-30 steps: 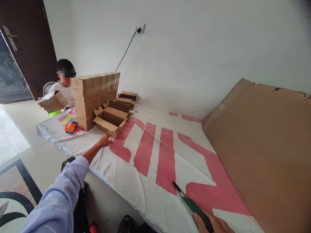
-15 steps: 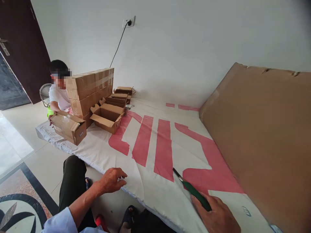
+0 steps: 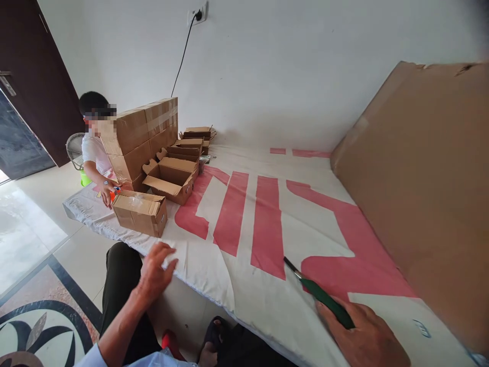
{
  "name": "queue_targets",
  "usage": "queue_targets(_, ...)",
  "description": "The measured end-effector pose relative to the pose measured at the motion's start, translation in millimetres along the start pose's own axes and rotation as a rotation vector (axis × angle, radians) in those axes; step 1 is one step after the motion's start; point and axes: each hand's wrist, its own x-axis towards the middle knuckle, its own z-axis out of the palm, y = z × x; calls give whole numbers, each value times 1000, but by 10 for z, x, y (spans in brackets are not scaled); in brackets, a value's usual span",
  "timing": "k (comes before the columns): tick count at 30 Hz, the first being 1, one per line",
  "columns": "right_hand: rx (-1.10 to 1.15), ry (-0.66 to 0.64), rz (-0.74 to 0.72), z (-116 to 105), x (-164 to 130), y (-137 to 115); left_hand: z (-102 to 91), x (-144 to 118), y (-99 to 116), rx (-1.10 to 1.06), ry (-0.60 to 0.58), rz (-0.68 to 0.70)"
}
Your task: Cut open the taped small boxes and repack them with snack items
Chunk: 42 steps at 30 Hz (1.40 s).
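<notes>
My left hand [image 3: 156,273] is raised over the near edge of the cloth-covered table, fingers apart with nothing in them. Just beyond it rests a closed, taped cardboard box [image 3: 139,213], not touched by my hand. In my right hand [image 3: 364,329], low on the right, is a slim tool with a dark green handle [image 3: 328,302], a metal collar and a thin dark tip; its exact kind I cannot tell. The tip points away from me over the red-and-white cloth [image 3: 267,229]. Behind the closed box, an open cardboard box [image 3: 168,178] stands with its flaps up.
A co-worker [image 3: 95,148] sits at the far left, one hand by the closed box near a small orange-and-blue object [image 3: 114,192]. Stacked boxes [image 3: 141,132] stand beside them. More open boxes [image 3: 196,135] line up behind. A large cardboard sheet [image 3: 424,178] leans at right.
The closed box has moved right along the table, towards me, and the co-worker's hand now sits beyond its left end. My left hand has moved left, nearer the box. The view has shifted slightly.
</notes>
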Motion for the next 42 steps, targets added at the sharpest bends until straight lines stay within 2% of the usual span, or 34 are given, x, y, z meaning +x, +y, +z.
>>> queue_targets(2,12,3,23,2,10,0,-363,273,-205,176,198,-36)
queue_targets(4,26,4,42,-13,22,-22,-713,590,-434,301,302,-81)
queue_targets(6,38,9,49,-36,30,-55,-996,904,-658,406,352,-169)
queue_targets(9,44,12,44,-61,36,-98,-1251,1269,-942,483,331,-371)
queue_targets(12,38,13,37,-70,41,-113,-1326,1430,-1135,424,227,-517)
queue_targets(14,35,8,36,-70,41,-110,-1307,1425,-1206,371,205,-548)
queue_targets(18,20,-4,37,-63,30,-99,-1193,1236,-1183,291,265,-522)
queue_targets(21,24,-3,32,-61,15,-97,-1068,1043,-1026,196,260,-475)
queue_targets(24,41,-7,47,-69,8,-103,-906,893,-803,100,207,-442)
queue_targets(31,22,-30,52,-103,47,-150,-555,735,-346,42,82,-355)
queue_targets(36,54,-22,13,-138,81,-188,-416,702,-227,6,63,-324)
queue_targets(42,106,-28,12,-145,99,-190,-246,658,-119,-250,74,-303)
